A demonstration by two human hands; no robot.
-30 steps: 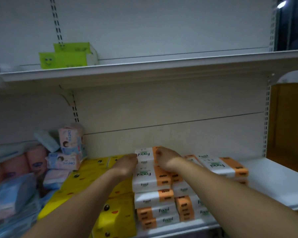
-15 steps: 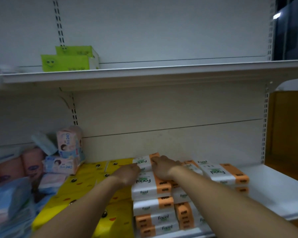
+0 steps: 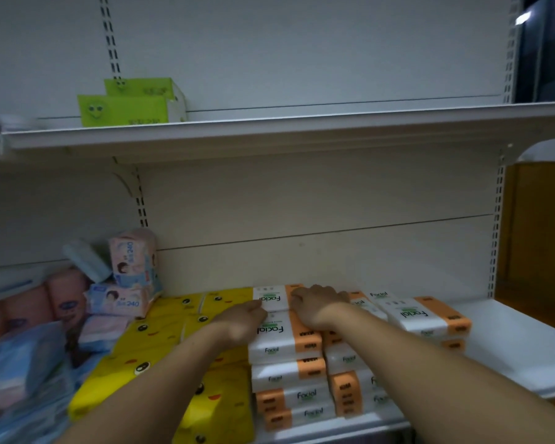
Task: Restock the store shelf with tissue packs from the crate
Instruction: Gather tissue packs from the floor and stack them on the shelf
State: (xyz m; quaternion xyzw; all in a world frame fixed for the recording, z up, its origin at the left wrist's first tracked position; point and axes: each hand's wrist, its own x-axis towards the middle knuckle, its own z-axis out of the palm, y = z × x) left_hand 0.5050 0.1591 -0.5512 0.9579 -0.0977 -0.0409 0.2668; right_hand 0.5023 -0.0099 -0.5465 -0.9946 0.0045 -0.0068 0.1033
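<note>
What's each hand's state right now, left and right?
Left hand: touches the rear top Facial pack at its left edge; grip cannot be told.
Right hand: fingers curled over that pack's orange end, holding it.

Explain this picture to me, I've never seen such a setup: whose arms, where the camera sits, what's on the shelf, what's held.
No machine here: a person wears a camera on the head, looking forward and down. The left hand and right hand rest on an orange-and-white Facial tissue pack atop stacks of the same on the lower shelf. Whether they grip or only press it is unclear. Yellow packs lie left of them; green boxes sit on the upper shelf.
</note>
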